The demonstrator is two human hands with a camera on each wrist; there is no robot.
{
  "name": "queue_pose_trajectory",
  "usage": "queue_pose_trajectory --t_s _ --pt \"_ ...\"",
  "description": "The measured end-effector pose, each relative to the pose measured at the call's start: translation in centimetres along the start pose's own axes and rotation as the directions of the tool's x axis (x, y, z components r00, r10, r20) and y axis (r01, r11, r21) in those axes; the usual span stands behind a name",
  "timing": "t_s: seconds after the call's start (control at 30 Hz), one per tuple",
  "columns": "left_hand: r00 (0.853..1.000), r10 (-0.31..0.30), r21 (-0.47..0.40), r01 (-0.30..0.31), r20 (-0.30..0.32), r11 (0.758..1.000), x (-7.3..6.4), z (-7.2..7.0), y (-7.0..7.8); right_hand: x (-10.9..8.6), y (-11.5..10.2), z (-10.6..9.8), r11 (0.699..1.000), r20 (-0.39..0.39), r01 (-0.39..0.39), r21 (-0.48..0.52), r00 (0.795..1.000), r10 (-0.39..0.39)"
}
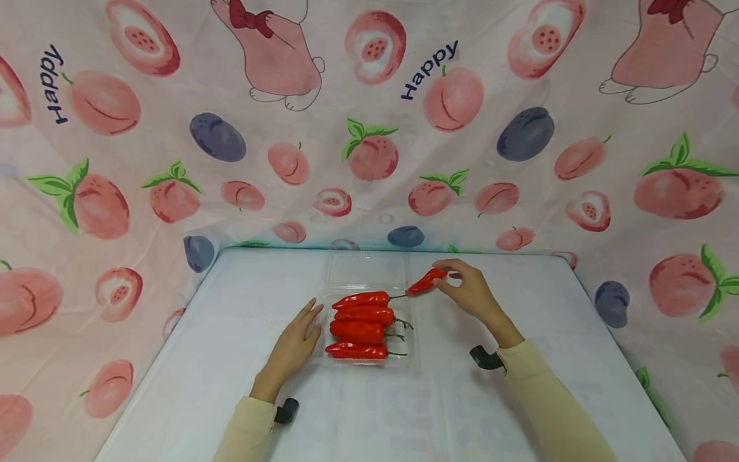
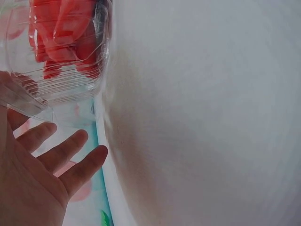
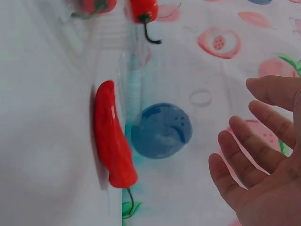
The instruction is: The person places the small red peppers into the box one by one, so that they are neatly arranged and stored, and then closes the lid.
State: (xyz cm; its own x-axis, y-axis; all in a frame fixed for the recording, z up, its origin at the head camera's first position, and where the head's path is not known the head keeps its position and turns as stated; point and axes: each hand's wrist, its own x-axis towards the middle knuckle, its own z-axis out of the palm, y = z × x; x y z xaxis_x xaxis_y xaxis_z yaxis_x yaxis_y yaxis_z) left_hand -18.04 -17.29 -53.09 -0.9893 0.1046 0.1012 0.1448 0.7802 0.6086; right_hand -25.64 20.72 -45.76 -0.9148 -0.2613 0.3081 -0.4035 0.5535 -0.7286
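Note:
A clear plastic box (image 1: 366, 269) lies with its lid folded back, holding several red chili peppers (image 1: 358, 332) laid in rows with their stems to the right. My left hand (image 1: 292, 346) rests by the box's left side. Its fingers are spread, and the left wrist view shows the hand (image 2: 51, 160) beside a lid corner. Another red chili pepper (image 1: 426, 281) lies at the box's back right. Above it is my right hand (image 1: 470, 292), thumb and index finger overlapping its stem end in the head view. In the right wrist view the fingers (image 3: 249, 155) are spread, apart from the loose pepper (image 3: 112, 136).
The box stands on a white table (image 1: 491, 423). Behind the table's back edge hangs a pink cloth (image 1: 392, 199) printed with peaches. A small black wrist device (image 1: 487, 357) sits under the right sleeve, and another wrist device (image 1: 287, 411) by the left sleeve.

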Motion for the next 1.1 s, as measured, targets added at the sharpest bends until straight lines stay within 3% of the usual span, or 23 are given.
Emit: queue_pose_trajectory --t_s 0.7,1.1 --pt "0.999 -0.035 0.000 0.035 0.017 0.999 0.1 0.1 -0.1 1.2 3.5 0.1 0.993 0.042 -0.045 -0.112 0.998 0.050" --pt "0.999 -0.038 0.007 0.038 0.018 0.999 0.1 0.1 -0.1 2.3 5.8 0.7 0.985 0.158 -0.066 -0.162 0.983 0.092"
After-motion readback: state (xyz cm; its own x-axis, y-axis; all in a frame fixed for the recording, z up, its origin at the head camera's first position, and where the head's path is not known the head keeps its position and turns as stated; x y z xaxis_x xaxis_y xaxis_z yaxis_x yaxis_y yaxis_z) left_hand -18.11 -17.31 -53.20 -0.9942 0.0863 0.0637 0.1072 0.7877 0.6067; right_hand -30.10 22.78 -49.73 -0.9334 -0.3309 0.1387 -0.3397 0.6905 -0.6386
